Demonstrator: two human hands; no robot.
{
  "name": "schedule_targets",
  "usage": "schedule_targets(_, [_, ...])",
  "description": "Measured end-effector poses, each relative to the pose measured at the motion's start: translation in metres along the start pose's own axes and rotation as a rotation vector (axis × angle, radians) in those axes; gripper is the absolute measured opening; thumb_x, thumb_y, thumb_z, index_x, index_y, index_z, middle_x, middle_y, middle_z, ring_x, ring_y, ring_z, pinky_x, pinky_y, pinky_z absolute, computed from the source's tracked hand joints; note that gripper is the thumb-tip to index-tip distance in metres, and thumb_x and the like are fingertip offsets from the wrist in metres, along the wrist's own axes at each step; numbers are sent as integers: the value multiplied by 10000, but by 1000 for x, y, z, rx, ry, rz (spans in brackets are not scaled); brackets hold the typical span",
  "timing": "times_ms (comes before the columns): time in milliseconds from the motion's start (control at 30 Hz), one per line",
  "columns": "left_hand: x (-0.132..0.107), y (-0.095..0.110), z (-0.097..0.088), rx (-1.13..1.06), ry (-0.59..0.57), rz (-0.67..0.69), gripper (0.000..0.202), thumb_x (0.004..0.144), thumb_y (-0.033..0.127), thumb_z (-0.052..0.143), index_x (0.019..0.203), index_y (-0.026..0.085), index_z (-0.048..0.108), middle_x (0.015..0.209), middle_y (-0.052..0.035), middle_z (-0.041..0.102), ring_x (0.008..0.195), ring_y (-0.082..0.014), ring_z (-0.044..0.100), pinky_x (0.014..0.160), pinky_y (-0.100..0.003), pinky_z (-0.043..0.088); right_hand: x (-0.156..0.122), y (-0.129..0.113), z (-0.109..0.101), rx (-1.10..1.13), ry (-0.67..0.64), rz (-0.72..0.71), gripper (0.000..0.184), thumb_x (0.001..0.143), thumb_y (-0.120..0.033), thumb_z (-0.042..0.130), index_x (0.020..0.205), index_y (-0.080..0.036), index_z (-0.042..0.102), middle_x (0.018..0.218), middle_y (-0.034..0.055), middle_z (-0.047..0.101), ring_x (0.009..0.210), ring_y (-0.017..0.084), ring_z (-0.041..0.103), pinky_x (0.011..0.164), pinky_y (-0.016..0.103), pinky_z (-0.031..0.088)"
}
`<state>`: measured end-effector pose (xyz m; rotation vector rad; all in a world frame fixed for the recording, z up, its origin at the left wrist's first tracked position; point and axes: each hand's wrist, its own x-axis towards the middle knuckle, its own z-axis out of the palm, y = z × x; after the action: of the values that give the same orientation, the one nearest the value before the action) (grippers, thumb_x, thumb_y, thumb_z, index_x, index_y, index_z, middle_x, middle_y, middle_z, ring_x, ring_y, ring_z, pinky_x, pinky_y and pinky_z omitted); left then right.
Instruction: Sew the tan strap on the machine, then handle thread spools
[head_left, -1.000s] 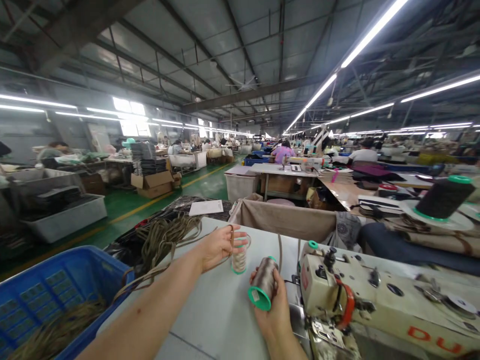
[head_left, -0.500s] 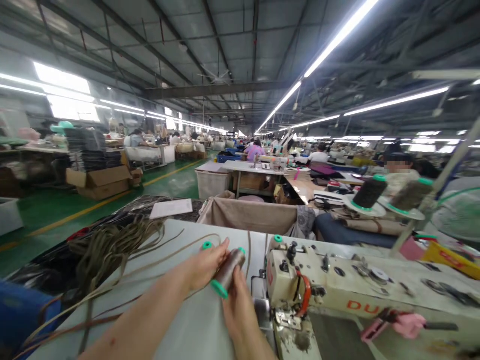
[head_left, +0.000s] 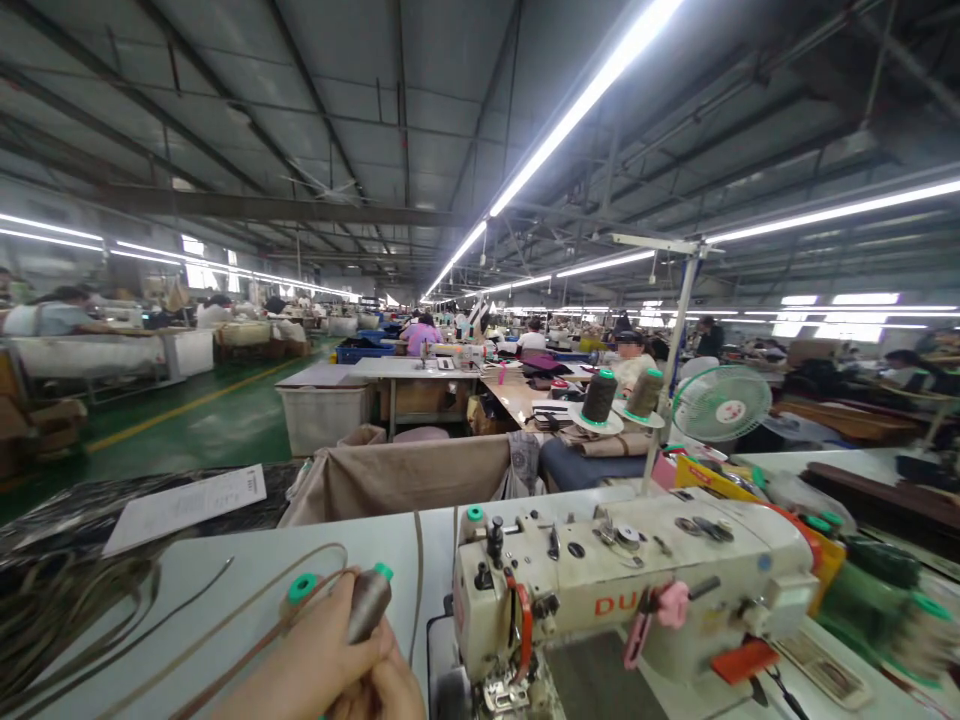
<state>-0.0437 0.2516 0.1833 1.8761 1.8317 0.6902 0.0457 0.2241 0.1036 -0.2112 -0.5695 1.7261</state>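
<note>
A grey-brown thread spool with a green end tilts up between my hands, low in the head view. My left hand is closed around its near side. Against its lower part, my right hand is closed too, its fingers partly hidden behind the left. The spool's lower end is covered. Just behind my left hand another green-ended spool rests on the pale table. To the right of my hands is the sewing machine, with an orange lever and a pink clip on it.
Loose brown straps lie across the table's left side. A printed sheet rests on black plastic. Behind the table is a fabric-lined bin. Two thread cones stand near a green fan. Other people work farther back.
The camera view has turned right, bringing the fan and the whole machine head into sight. My hands have come closer together around the spool, which now points more upright and sits lower in view.
</note>
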Motion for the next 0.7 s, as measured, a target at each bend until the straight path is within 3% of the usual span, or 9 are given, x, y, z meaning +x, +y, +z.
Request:
schedule_targets(100, [-4, -5, 1, 115, -20, 56, 630, 724, 446, 625, 1258, 123, 538, 1287, -248, 689, 1270, -400, 639, 1099, -462, 437, -6, -9, 3, -24, -14, 79, 656, 801, -518, 863, 1375, -245, 698, 1246, 109, 770, 1196, 311, 715, 1047, 484, 548])
schedule_targets(200, [-9, -5, 3, 158, 3, 63, 482, 796, 461, 596, 1186, 183, 548, 1223, -214, 717, 1235, -399, 662, 1045, -456, 463, -8, -11, 3, 18, 48, 99, 571, 797, -467, 859, 1311, -251, 735, 1203, 91, 787, 1098, 272, 742, 953, 424, 590])
schedule_targets(400, [-8, 13, 9, 157, -59, 41, 491, 874, 446, 552, 1275, 167, 507, 1164, -223, 742, 1176, -430, 702, 999, -479, 479, 2, 4, -25, 114, 164, 96, 465, 750, -491, 907, 1123, -232, 804, 1108, 56, 811, 1136, 214, 733, 995, 309, 564])
schedule_targets(533, [-3, 19, 25, 168, -64, 18, 556, 922, 452, 543, 1361, 124, 449, 1217, -263, 723, 1247, -437, 677, 1028, -473, 467, 9, 12, -44, 82, 237, 99, 490, 768, -580, 847, 1067, -194, 812, 1157, 106, 800, 1210, 291, 710, 954, 378, 603])
schedule_targets(700, [-5, 10, 42, 156, -35, -32, 466, 1002, 443, 420, 1355, 140, 413, 1213, -250, 728, 1136, -420, 732, 952, -492, 510, 12, 11, -48, -24, 273, 31, 546, 733, -608, 852, 1072, -181, 811, 1197, 146, 782, 1249, 370, 678, 928, 479, 623])
